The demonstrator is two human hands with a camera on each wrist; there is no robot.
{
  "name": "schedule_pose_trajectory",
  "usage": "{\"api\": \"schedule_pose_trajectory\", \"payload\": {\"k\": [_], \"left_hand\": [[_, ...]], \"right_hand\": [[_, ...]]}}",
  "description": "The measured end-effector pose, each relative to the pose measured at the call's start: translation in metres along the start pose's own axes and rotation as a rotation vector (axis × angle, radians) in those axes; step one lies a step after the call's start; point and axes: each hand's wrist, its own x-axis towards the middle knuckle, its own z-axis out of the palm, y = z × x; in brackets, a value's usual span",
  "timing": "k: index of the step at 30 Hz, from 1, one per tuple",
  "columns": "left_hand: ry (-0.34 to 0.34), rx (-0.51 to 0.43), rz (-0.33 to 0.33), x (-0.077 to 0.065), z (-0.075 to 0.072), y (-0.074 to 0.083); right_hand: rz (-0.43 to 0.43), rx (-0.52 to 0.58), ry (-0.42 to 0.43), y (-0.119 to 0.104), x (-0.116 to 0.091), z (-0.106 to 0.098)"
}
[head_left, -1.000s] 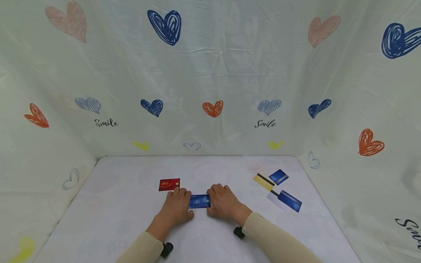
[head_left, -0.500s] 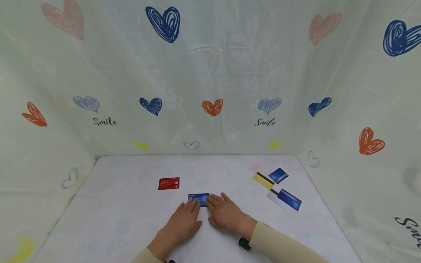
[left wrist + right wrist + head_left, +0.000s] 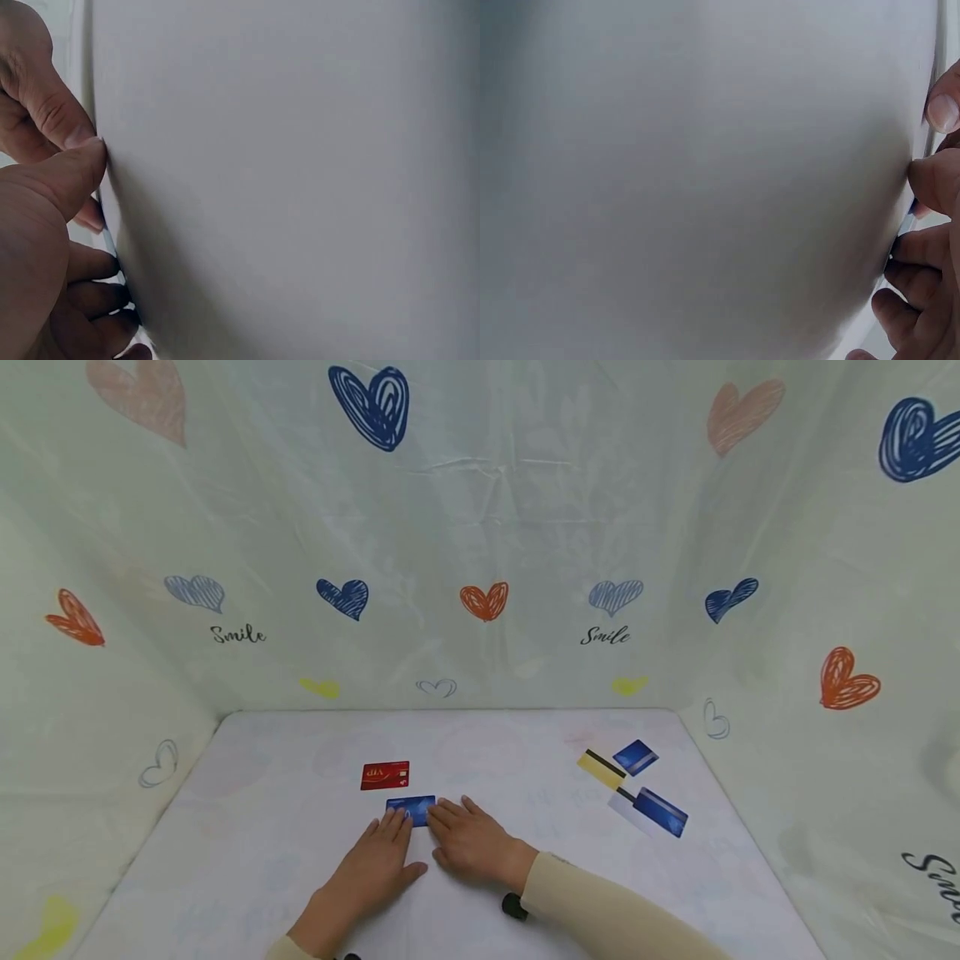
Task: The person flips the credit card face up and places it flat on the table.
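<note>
A blue card (image 3: 419, 805) lies flat on the white table, just below a red VIP card (image 3: 386, 776). My left hand (image 3: 373, 860) rests its extended fingertips on the blue card's lower left part. At the card's right edge, the fingers of my right hand (image 3: 474, 842) touch it, stretched out. Both palms face down, and each thumb sits apart from the card. The left wrist view has my left hand (image 3: 37, 247) low against the tabletop, with the other hand beyond. In the right wrist view, my right hand (image 3: 930, 285) shows only at the right border.
Toward the right of the table (image 3: 247, 827) lie a yellow card with a black stripe (image 3: 598, 771), a small blue card (image 3: 636, 758), another blue card (image 3: 660, 812) and a pale card (image 3: 633, 818) partly beneath it. A heart-printed curtain (image 3: 480, 527) stands behind.
The blue card has slid left until it lies below the red card, both hands moving with it. Earlier the left hand was at the card's left end; its fingers now lie on top.
</note>
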Motion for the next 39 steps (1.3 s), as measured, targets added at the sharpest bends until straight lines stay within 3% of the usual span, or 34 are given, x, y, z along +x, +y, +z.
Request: {"api": "schedule_pose_trajectory", "payload": {"k": [6, 15, 29, 39], "left_hand": [[-0.007, -0.024, -0.056, -0.01, -0.002, -0.019], [0.002, -0.006, -0.062, -0.018, -0.002, -0.034], [-0.016, -0.027, -0.062, -0.019, -0.003, -0.04], [-0.02, -0.038, -0.064, -0.019, -0.002, -0.04]], "right_hand": [[-0.047, 0.011, -0.017, -0.012, 0.015, -0.006], [-0.065, 0.029, -0.053, -0.023, 0.025, -0.012], [-0.052, 0.006, -0.059, -0.026, 0.033, -0.008], [-0.042, 0.052, -0.076, -0.022, 0.036, -0.006]]}}
